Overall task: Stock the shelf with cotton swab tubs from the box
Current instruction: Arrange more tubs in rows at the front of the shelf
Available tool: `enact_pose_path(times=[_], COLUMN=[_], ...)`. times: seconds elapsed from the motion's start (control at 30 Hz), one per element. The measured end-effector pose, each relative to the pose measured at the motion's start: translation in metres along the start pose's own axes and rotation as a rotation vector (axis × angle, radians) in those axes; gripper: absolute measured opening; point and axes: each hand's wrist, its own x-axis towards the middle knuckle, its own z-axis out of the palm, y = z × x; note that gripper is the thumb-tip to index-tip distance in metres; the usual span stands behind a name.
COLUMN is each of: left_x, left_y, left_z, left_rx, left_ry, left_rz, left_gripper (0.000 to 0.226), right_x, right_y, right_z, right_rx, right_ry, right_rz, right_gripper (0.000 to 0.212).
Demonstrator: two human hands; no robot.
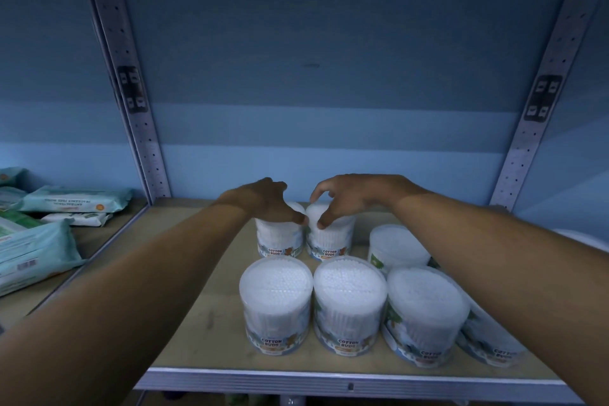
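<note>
1. Pale green wipe packets (49,227) are lying on the neighbouring shelf, far left.
2. Left hand (263,203) is gripping the back-left clear round cotton swab tub (280,237) from above, fingers curled over its lid.
3. Right hand (352,198) is pinching the adjoining back tub (329,241) at its rim.
4. More tubs are standing along the wooden shelf (197,323) front.

Shelf (204,306) lies bare left of the tubs (276,303), which crowd its right.

Seven clear cotton swab tubs (276,303) stand upright — two rows — on the shelf (204,323).
</note>
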Motion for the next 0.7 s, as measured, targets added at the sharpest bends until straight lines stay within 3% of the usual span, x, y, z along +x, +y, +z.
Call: enact_pose_path(times=[0.13, 0.7], left_x=[0.0029, 0.0022], left_y=[-0.0034, 0.0010], left_z=[-0.0091, -0.0071], left_rx=[-0.138, -0.068], left_ry=[-0.149, -0.103], left_rz=[0.007, 0.041], left_gripper=[0.084, 0.068], right_x=[-0.0002, -0.0017], right_y=[-0.0011, -0.0056], right_z=[0.0045, 0.0063], right_rx=[-0.008, -0.039], right_ry=[0.009, 0.018], right_rz=[-0.007, 0.021], right_gripper=[0.062, 0.060])
